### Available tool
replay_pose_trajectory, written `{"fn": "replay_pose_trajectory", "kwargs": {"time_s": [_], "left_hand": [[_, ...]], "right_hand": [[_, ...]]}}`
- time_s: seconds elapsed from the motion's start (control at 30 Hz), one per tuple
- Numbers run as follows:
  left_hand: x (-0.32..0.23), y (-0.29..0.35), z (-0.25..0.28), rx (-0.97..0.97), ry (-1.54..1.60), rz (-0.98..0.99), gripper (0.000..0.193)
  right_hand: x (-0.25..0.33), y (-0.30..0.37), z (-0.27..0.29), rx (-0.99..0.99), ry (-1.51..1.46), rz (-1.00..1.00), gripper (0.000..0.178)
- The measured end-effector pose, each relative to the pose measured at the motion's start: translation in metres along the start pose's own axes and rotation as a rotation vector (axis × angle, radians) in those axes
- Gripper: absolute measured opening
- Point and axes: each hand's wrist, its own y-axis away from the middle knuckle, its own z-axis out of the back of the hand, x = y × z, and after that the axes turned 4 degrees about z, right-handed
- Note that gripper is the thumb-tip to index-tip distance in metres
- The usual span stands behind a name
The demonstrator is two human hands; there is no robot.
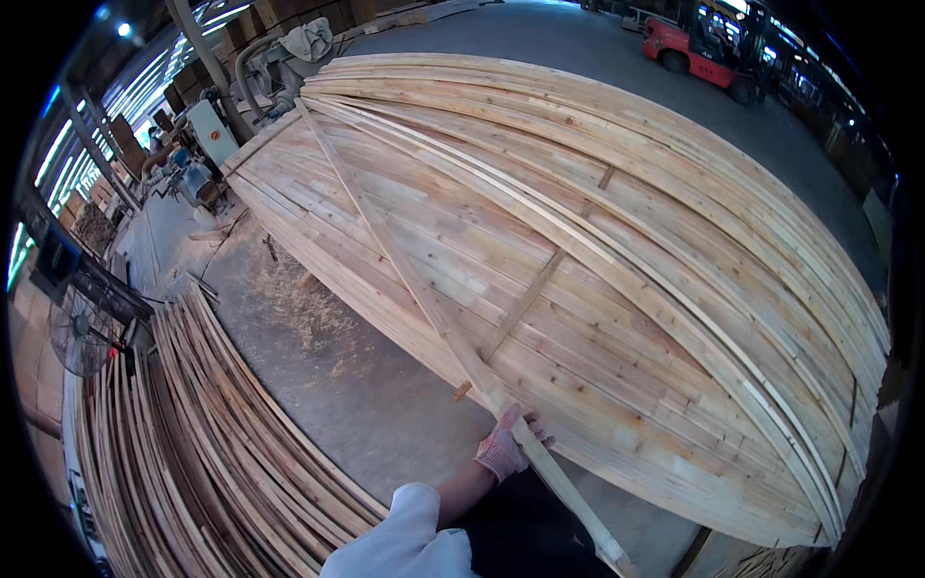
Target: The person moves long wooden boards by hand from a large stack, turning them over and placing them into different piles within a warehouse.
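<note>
My left hand (503, 446), in a pinkish work glove, is closed around a long, thin wooden strip (414, 284). The strip slants across the view, its far end by the top left of a broad stack of boards (520, 250) and its near end down by my legs. My fingertips show past its right side, just off the near edge of the stack. Several loose pale strips (578, 231) lie lengthwise on the boards, slightly bowed in this view. My right hand is not in view.
A pile of narrow wooden strips (222, 453) lies on the floor at left. Sawdust (308, 308) covers the concrete between pile and stack. A fan (82, 332), a machine with a pale control box (212, 133), and a red forklift (689, 53) at the far right stand around.
</note>
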Motion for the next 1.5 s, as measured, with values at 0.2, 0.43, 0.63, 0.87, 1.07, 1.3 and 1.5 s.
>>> {"fn": "replay_pose_trajectory", "kwargs": {"time_s": [0.2, 0.43, 0.63, 0.87, 1.07, 1.3, 1.5], "left_hand": [[0.031, 0.016, 0.002, -0.040, -0.029, -0.017, 0.037], [0.037, 0.052, 0.009, -0.119, -0.011, -0.185, 0.030], [0.034, 0.058, 0.013, -0.314, -0.001, -0.224, 0.025], [-0.009, 0.046, 0.053, -0.652, -0.001, -0.251, 0.026], [-0.086, 0.065, 0.071, -0.515, 0.072, -0.577, 0.035], [-0.001, 0.116, 0.046, -0.077, -0.327, -0.179, 0.048], [0.082, 0.095, 0.063, 0.187, 0.238, 0.102, 0.046]], "right_hand": [[-0.102, 0.049, -0.013, -0.094, 0.124, -0.351, 0.043], [-0.138, 0.078, -0.103, -0.327, 0.308, -0.373, 0.044], [-0.154, 0.116, -0.145, -0.480, 0.473, -0.460, 0.045], [-0.182, 0.124, -0.126, -0.324, 0.514, -0.473, 0.047], [-0.163, 0.059, -0.061, 0.101, -0.136, -0.257, 0.055], [0.008, -0.053, -0.067, 0.136, -0.327, 0.145, 0.058], [0.119, -0.086, -0.052, 0.052, -0.382, 0.481, 0.053]]}}
